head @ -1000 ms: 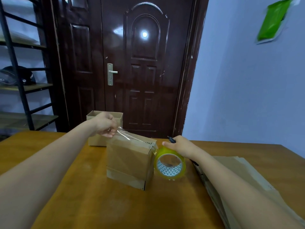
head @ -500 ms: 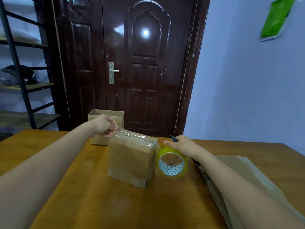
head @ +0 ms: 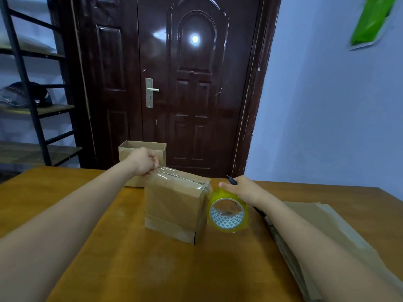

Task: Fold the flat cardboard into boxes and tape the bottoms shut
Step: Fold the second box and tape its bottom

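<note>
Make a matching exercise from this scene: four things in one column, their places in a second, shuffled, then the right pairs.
Things:
1. tape roll
2. open box
3. flat cardboard stack
4. helmet

Places:
A. on the shelf at far left
B. behind the box being taped
C. in the right hand, beside that box
D. on the table under the right forearm

Pairs: 1-C, 2-B, 3-D, 4-A

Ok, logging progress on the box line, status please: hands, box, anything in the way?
Left hand pinning tape end at far edge of box. Right hand holds tape roll and a pen. Strip lies across the top. Nothing blocking.
</note>
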The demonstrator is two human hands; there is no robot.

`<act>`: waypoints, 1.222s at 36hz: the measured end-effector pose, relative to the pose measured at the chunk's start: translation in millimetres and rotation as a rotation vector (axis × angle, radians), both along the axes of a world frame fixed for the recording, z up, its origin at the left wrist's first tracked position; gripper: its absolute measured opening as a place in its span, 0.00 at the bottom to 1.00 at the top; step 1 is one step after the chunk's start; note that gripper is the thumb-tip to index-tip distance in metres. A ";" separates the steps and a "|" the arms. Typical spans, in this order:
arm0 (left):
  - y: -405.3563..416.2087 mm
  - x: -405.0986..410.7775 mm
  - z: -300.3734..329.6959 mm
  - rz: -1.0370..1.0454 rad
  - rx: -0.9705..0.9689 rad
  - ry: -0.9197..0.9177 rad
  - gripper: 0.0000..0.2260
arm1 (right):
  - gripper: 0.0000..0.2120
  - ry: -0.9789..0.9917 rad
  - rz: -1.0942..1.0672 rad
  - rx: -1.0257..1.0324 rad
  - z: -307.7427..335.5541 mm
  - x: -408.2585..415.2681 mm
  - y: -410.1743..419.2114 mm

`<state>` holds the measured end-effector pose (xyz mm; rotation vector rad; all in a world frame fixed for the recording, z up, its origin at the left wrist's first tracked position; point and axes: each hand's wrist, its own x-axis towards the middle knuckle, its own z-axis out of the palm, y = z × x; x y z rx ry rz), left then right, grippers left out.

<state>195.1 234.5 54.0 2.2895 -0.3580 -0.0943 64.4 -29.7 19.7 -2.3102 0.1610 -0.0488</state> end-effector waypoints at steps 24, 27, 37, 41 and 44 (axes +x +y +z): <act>8.7 -4.4 -19.7 0.009 -0.216 0.226 0.06 | 0.19 0.010 -0.006 0.023 -5.9 2.8 0.3; 8.1 -4.0 -22.2 0.031 -0.239 0.238 0.07 | 0.19 0.014 -0.009 0.021 -8.3 5.1 1.8; 14.7 -6.1 -53.0 0.091 -0.355 0.436 0.11 | 0.20 0.004 -0.028 0.009 -7.4 7.0 0.0; 15.2 -8.0 -54.7 0.107 -0.310 0.385 0.13 | 0.21 0.002 -0.021 0.001 -6.3 8.4 0.5; 14.9 -14.9 -48.8 0.112 -0.217 0.323 0.13 | 0.21 -0.010 -0.008 -0.019 -3.9 8.0 1.2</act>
